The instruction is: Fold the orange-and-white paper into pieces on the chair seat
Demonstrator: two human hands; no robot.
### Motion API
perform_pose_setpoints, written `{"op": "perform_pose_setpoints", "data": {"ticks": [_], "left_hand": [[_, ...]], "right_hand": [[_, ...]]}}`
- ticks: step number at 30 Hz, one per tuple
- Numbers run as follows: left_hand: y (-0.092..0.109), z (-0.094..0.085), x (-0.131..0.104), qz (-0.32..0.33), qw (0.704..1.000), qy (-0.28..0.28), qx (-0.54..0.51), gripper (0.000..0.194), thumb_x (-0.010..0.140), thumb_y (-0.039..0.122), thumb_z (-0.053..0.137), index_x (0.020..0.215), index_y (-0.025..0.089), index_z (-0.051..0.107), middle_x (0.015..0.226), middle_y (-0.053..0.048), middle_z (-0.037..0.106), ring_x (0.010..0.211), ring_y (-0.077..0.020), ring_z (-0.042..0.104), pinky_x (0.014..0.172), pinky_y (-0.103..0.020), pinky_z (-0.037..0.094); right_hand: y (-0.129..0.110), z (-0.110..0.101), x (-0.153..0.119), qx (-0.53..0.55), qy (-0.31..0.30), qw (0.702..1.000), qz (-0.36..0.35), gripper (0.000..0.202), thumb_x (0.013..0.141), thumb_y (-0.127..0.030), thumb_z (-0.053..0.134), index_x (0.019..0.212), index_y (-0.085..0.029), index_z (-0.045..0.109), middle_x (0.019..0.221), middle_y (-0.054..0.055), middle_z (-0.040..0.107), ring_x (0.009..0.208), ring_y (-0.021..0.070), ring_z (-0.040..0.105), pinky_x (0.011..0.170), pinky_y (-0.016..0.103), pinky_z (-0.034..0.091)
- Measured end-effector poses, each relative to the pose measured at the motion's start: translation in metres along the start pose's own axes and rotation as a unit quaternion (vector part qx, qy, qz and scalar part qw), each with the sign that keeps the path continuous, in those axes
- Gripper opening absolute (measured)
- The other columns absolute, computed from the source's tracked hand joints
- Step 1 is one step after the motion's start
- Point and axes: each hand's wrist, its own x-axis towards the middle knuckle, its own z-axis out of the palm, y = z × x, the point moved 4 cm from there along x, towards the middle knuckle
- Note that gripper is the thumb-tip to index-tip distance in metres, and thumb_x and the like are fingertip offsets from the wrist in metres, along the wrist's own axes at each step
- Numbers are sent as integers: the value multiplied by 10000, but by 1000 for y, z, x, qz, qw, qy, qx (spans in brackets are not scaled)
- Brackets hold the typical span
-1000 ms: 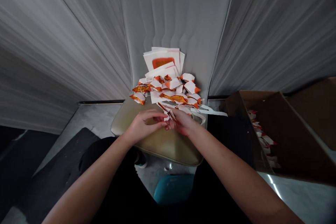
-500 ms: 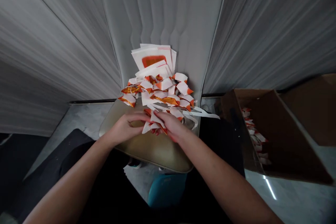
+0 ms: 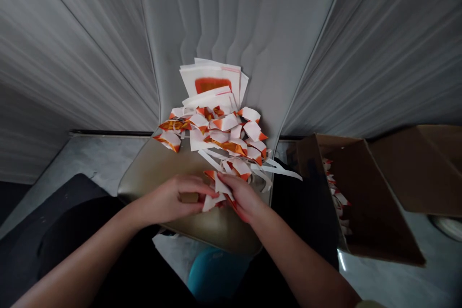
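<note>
Both hands are over the front part of a tan chair seat (image 3: 144, 168). A folded white-and-orange paper piece (image 3: 223, 187) is between them. My right hand (image 3: 245, 197) grips it from the right, with the thumb lying on top. From the left, my left hand (image 3: 173, 199) pinches its lower left corner between thumb and fingers. Just beyond the hands lies a pile of similar folded white-and-orange pieces (image 3: 225, 122), with white paper strips (image 3: 277, 168) trailing to the right. Some fingertips are hidden behind the paper.
Flat white sheets with an orange patch (image 3: 209, 72) lean against the grey chair back (image 3: 224, 9). An open cardboard box (image 3: 382, 211) on the floor at right holds several folded pieces (image 3: 337, 197). Grey curtains (image 3: 90, 57) hang on both sides. A teal stool (image 3: 212, 274) shows below.
The view has shifted a little, so the hands and chair seat sit lower in the picture. Both hands keep hold of the same folded paper piece.
</note>
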Motion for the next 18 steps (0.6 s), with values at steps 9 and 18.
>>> {"op": "perform_pose_setpoints", "data": {"ticks": [9, 18], "left_hand": [[-15, 15, -5, 16, 1000, -6, 0, 334, 915, 264, 741, 1248, 259, 732, 1076, -60, 797, 958, -179, 738, 919, -309, 554], [-20, 18, -1, 38, 996, 18, -80, 167, 939, 263, 695, 1067, 230, 798, 1054, -55, 797, 947, -153, 732, 879, -246, 537]], "right_hand": [[9, -8, 6, -42, 22, 999, 8, 314, 788, -482, 761, 886, -184, 746, 636, 13, 691, 487, 112, 571, 421, 203, 426], [-15, -11, -10, -105, 73, 992, -2, 239, 856, -407, 710, 849, -169, 733, 628, 30, 698, 462, 119, 573, 389, 203, 408]]}}
